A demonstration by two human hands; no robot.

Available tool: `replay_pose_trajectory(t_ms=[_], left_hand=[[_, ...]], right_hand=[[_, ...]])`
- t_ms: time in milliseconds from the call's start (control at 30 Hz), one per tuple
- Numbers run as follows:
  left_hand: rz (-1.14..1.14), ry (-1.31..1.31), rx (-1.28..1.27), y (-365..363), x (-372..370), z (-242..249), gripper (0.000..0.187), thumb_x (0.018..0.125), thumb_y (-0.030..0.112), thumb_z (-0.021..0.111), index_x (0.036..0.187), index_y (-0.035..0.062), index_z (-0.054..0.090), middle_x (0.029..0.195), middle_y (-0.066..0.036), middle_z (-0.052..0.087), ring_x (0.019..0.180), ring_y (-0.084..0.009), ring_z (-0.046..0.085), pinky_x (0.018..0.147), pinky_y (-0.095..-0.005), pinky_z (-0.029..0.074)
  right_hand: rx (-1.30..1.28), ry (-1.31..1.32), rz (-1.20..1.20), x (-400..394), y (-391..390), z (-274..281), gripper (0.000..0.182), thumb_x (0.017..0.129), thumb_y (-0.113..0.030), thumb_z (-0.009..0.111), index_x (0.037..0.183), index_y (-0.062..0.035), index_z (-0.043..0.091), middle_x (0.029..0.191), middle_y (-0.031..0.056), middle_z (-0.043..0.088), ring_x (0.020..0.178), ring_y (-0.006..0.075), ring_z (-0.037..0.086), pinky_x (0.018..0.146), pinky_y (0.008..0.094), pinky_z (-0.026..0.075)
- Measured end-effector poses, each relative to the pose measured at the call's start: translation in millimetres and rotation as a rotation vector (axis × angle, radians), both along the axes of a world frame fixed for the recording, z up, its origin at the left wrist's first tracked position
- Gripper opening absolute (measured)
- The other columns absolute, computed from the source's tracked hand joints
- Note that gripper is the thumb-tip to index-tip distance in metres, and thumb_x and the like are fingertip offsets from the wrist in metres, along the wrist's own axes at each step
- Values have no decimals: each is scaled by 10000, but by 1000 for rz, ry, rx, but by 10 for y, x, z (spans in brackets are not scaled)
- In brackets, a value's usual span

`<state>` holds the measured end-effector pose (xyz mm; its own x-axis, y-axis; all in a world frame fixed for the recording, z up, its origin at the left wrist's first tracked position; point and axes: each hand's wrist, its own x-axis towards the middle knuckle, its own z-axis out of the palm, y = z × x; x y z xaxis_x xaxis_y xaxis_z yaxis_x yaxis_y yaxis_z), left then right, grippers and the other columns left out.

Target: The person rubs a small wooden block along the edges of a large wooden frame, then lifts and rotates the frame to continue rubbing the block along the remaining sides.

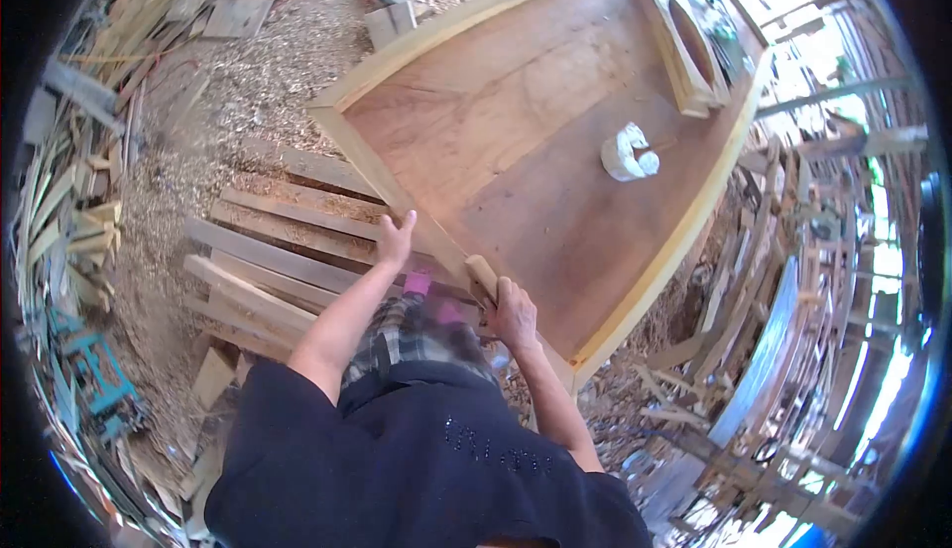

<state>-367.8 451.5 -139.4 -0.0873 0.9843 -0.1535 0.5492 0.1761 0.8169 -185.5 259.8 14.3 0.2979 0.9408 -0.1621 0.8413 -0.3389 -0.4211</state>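
Note:
A large wooden panel with a raised pale wood frame stretches out in front of me. My right hand is wrapped round a small wooden block, which lies against the near frame rail. The underside of the block is hidden by the hand and rail. At the outer side of the same rail, to the left, is my left hand, with thumb and finger spread and nothing in it.
A white container and wooden pieces rest on the panel. Long planks lie at the lower left over shavings. Scrap wood is heaped at far left, and more timber at right. A teal metal frame stands lower left.

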Motion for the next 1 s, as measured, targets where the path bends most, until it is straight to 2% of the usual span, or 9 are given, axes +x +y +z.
replay_pose_trajectory(t_ms=[67, 200, 267, 500, 600, 633, 767, 867, 1000], left_hand=[[69, -302, -437, -10, 28, -540, 714, 875, 517, 646, 1269, -30, 414, 1165, -208, 542, 867, -265, 639, 695, -393, 549], [163, -384, -471, -39, 102, -274, 661, 876, 561, 622, 1187, 2, 454, 1005, -118, 582, 674, -183, 628, 502, -322, 514], [161, -648, -660, -35, 86, 489, 705, 887, 507, 615, 1315, -38, 487, 1274, -205, 571, 1204, -315, 531, 991, -360, 415], [22, -978, -628, -111, -20, 513, 815, 867, 574, 612, 1441, 51, 367, 1468, -101, 394, 1388, -225, 290, 1137, -417, 207], [32, -993, -676, -107, -33, 561, 824, 866, 595, 596, 1454, 72, 353, 1476, -98, 385, 1393, -244, 282, 1135, -433, 208], [-38, -959, -663, -58, -64, 375, 828, 795, 687, 628, 1425, 205, 392, 1324, -14, 470, 1095, -200, 485, 830, -353, 454], [39, -894, -740, 113, -211, 703, 782, 820, 691, 590, 1406, 199, 427, 1318, -30, 518, 1078, -182, 538, 869, -342, 456], [140, -1072, -489, 544, -218, -262, 732, 854, 689, 541, 1384, 191, 459, 1195, -15, 602, 972, -142, 589, 854, -334, 473], [222, -1027, -411, 1315, -551, -92, 681, 896, 682, 466, 1380, 203, 467, 1105, 0, 642, 887, -118, 608, 807, -329, 486]], right_hand=[[-2, 2, 26, -14, 40, 49, 310, 795, -176, 667, 1021, -58, 492, 883, 171, 593, 838, 386, 596, 714, 493, 482], [-5, 41, 64, 139, -495, 42, 321, 813, -180, 661, 1050, -53, 486, 904, 182, 582, 858, 402, 584, 718, 491, 474], [-41, 49, 38, 221, -861, 66, 328, 813, -191, 669, 1044, -51, 484, 911, 198, 580, 867, 420, 580, 718, 500, 471], [-156, 31, -23, 266, -1043, 137, 303, 840, -218, 669, 1010, -46, 486, 825, 226, 592, 832, 448, 587, 700, 532, 466], [-126, 17, -33, 254, -954, 77, 304, 840, -235, 673, 993, -49, 487, 806, 226, 594, 809, 448, 593, 685, 533, 468], [-126, 28, -34, 235, -865, 34, 309, 820, -223, 685, 986, -54, 487, 812, 228, 595, 794, 446, 598, 671, 530, 472], [-99, 35, 19, -23, -144, -11, 285, 799, -169, 677, 974, -49, 488, 838, 223, 600, 805, 447, 596, 681, 522, 469], [-46, 40, 83, -343, 700, -23, 264, 802, -160, 665, 964, -46, 491, 839, 218, 600, 822, 443, 596, 698, 513, 468], [77, 73, 217, -847, 1933, -75, 336, 798, -214, 689, 983, -31, 476, 878, 233, 617, 840, 454, 602, 706, 514, 463]])
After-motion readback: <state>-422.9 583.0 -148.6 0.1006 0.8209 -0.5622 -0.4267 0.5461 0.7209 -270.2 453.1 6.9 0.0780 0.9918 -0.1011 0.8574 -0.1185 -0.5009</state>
